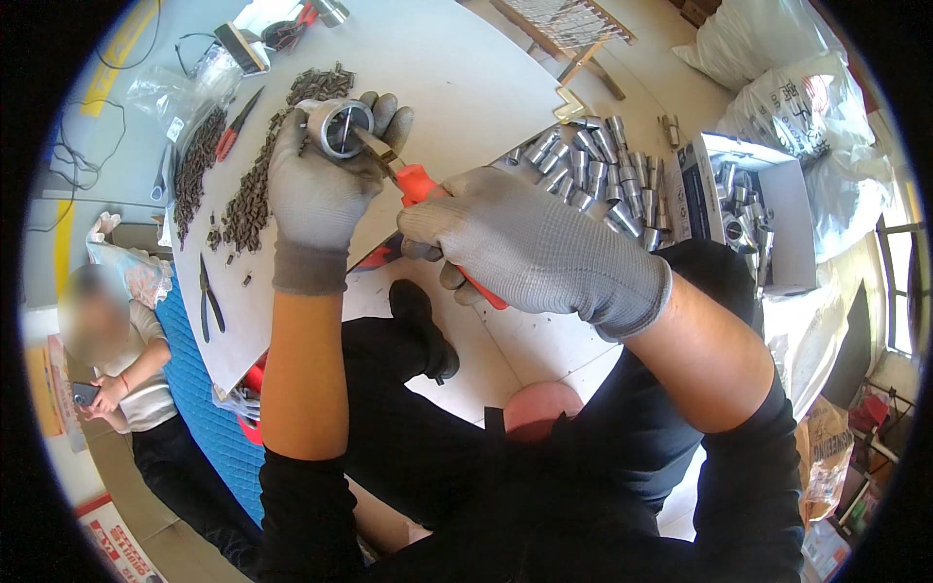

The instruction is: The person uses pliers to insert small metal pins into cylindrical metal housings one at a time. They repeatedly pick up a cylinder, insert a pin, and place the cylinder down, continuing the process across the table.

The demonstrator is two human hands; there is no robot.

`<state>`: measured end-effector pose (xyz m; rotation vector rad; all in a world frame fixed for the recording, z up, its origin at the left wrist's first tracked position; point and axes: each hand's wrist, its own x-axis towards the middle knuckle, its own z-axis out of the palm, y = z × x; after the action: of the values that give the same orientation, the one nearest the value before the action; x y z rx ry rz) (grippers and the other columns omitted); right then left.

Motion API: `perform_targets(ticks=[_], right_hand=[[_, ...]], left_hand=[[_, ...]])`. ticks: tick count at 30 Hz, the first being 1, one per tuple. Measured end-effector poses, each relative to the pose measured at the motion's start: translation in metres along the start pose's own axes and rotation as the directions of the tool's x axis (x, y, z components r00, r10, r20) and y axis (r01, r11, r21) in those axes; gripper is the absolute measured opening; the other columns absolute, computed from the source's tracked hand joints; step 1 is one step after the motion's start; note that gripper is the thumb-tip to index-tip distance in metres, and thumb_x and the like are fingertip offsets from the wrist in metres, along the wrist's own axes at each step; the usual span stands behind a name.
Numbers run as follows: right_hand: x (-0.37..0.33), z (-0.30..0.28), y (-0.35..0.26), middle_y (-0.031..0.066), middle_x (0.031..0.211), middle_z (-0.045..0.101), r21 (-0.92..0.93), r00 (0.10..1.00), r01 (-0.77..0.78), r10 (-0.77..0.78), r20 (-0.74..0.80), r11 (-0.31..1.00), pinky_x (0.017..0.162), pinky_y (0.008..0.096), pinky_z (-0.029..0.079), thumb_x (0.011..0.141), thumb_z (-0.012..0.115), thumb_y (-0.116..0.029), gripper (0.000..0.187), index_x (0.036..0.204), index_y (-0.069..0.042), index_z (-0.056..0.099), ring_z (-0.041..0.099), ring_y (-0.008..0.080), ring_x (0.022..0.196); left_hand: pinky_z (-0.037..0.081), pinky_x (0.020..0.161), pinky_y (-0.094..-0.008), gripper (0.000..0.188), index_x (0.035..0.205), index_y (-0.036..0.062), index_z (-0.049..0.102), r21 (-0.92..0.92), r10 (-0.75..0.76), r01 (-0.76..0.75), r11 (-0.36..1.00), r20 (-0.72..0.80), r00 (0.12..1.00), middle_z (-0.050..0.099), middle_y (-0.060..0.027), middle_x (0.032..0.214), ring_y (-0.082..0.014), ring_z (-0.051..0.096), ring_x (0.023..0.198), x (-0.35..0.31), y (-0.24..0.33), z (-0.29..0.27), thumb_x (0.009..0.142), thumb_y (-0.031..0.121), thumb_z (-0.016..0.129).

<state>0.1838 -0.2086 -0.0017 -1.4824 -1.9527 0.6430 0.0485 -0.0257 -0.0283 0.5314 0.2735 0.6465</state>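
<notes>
My gloved left hand [321, 189] is wrapped round a short metal cylinder [319, 124], its open end tilted toward me. In my gloved right hand [525, 228] is a pair of red-handled pliers [418, 183]. The pliers' jaws reach to the rim of the cylinder's opening; whether they grip something inside is hard to make out. Piles of small dark metal pieces [248, 209] lie on the white table [437, 68] beside my left hand.
Red-handled pliers [233, 131] and black-handled pliers [209, 301] lie on the table. Several metal tubes [593, 170] cluster at the right, next to a white box [792, 194] of metal parts. White sacks [777, 49] stand behind. A seated person [146, 369] holds a phone at left.
</notes>
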Motion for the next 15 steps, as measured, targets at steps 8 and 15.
perform_targets(ticks=[8, 15], right_hand=[[-0.003, -0.006, 0.009, 0.0156, 0.094, 0.07, 0.227, 0.995, 0.102, -0.101, -0.016, 0.969, 0.079, 0.0394, 0.057, 0.087, 0.066, -0.014, 0.023, 0.107, -0.005, 0.065, 0.071, 0.0285, 0.088], [-0.011, -0.02, 0.006, 0.014, 0.097, 0.069, 0.674, 0.991, -0.132, 0.093, 0.094, 0.727, 0.082, 0.0343, 0.058, 0.084, 0.061, 0.001, 0.024, 0.106, -0.002, 0.068, 0.07, 0.0237, 0.088]], left_hand=[[0.045, 0.104, -0.0614, 0.052, 0.114, -0.0061, 0.05, 0.23, 0.101, -0.059, 0.971, -0.176, 0.979, 0.059, -0.0262, 0.111, -0.038, 0.061, 0.106, -0.002, -0.007, 0.012, 0.105, 0.042, 0.033], [0.053, 0.095, -0.051, 0.045, 0.114, -0.0053, 0.052, 0.138, 0.032, -0.013, 0.99, -0.137, 0.99, 0.062, -0.0221, 0.106, -0.0361, 0.064, 0.101, -0.001, 0.002, 0.012, 0.103, 0.036, 0.039]])
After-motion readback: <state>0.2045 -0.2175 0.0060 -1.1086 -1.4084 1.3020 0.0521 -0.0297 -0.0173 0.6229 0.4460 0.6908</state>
